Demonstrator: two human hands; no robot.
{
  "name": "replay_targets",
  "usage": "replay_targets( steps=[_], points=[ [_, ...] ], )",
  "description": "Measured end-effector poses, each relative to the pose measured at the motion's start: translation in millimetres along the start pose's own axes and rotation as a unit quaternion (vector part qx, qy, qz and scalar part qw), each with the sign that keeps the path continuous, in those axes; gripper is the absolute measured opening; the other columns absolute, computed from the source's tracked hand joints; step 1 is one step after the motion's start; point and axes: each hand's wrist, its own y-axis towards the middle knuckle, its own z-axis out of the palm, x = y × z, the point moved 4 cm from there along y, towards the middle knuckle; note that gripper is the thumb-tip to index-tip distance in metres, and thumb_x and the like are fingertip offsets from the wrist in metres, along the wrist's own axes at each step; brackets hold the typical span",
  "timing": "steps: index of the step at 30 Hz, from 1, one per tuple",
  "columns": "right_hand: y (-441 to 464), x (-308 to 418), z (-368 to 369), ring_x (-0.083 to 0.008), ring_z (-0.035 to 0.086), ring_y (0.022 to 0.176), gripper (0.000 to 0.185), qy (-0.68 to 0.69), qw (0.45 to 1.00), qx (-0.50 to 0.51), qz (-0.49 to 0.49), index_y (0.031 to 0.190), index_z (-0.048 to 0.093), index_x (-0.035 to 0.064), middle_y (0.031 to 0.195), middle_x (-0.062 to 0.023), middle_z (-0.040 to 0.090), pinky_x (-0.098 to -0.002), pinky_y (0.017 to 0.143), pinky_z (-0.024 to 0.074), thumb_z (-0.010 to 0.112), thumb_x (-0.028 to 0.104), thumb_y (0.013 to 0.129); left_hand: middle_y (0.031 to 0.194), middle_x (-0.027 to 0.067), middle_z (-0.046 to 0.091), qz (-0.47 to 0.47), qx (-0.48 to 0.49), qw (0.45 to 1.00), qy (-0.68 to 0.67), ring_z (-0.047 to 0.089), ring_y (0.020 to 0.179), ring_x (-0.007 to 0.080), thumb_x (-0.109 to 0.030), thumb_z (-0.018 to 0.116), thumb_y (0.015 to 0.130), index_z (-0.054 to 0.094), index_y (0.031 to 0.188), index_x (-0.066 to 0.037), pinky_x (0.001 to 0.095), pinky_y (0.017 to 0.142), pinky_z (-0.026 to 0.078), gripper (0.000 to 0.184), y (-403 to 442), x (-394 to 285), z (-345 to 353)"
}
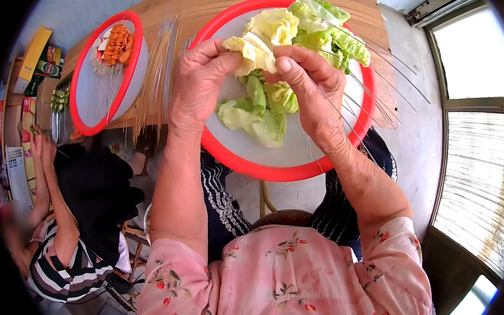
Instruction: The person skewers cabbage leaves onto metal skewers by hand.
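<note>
Above a large white tray with a red rim (285, 172), my two hands hold a pale yellow lettuce leaf (250, 52) between them. The left edge of the leaf is pinched by my left hand (202, 76). On its right side, the thumb and fingers of my right hand (311, 86) are closed on it. More lettuce leaves (260, 120) lie in the tray below, and greener ones (334, 35) are heaped behind my right hand. Thin skewers (393, 71) carrying lettuce stick out over the tray's right rim.
Bundled bare skewers (159, 77) lie on the wooden table (197, 7), left of my tray. A second red-rimmed tray (83, 129) holds skewered orange and white food. At lower left sits another person in a striped top (75, 262). Boxes (36, 57) are stacked at far left.
</note>
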Motion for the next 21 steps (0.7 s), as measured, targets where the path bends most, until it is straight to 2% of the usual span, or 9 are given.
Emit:
replay_targets(
  steps=[4,8,9,13,16,21],
  points=[
    [-1,0,4,-0.0084,0.061,0.079,0.029,-0.024,0.999,0.025,-0.012,0.104,0.06,-0.0033,0.085,-0.006,0.066,-0.0231,0.071,0.0503,0.07,0.014,0.082,0.092,0.0049,0.065,0.004,0.005,1.0,0.008,0.059,0.085,0.0108,-0.006,0.062,0.084,0.064,0.099,0.001,0.0252,0.082,0.046,0.017,-1,-2,-1],
    [-2,-5,5,-0.007,0.059,0.078,0.023,-0.006,0.999,0.032,-0.017,0.103,0.06,-0.0033,0.084,-0.0043,0.064,-0.0228,0.07,0.0498,0.065,0.008,0.084,0.095,0.0058,0.065,-0.002,0.006,1.0,0.02,0.059,0.087,0.0117,-0.007,0.063,0.083,0.064,0.1,0.001,0.0263,0.084,0.045,0.019,-3,-5,5],
    [-2,-4,4,-0.0071,0.06,0.077,0.02,-0.032,0.999,0.014,-0.004,0.102,0.06,-0.0026,0.083,-0.0043,0.064,-0.023,0.068,0.0498,0.062,0.003,0.084,0.097,0.0066,0.065,0.0,0.01,1.0,0.011,0.059,0.088,0.0124,-0.007,0.063,0.083,0.064,0.1,0.001,0.0268,0.084,0.045,0.02,-3,-4,4],
    [1,-9,-2,-0.009,0.06,0.074,0.019,-0.097,0.992,-0.04,-0.069,0.1,0.061,0.0008,0.082,-0.0048,0.061,-0.0234,0.067,0.0497,0.061,-0.002,0.082,0.105,0.0095,0.063,0.008,0.048,0.996,-0.079,0.058,0.096,0.0153,-0.007,0.063,0.081,0.065,0.102,0.001,0.0294,0.089,0.044,0.023,-1,-4,4],
    [2,-11,-2,-0.0117,0.06,0.071,0.018,-0.144,0.98,-0.073,-0.115,0.098,0.061,0.0025,0.08,-0.0064,0.059,-0.0247,0.065,0.0495,0.061,-0.003,0.08,0.109,0.0102,0.062,0.022,0.06,0.994,-0.088,0.056,0.101,0.0162,-0.008,0.064,0.08,0.064,0.104,0.001,0.0309,0.092,0.042,0.026,0,-6,3],
    [0,1,3,-0.0152,0.059,0.067,0.018,-0.262,0.943,-0.08,-0.19,0.095,0.061,0.0031,0.079,-0.0085,0.058,-0.0265,0.062,0.0483,0.061,-0.004,0.079,0.108,0.0076,0.063,-0.027,0.013,0.998,-0.061,0.055,0.101,0.0139,-0.009,0.064,0.08,0.065,0.104,0.0,0.029,0.093,0.04,0.026,-5,2,20]
  ],
)
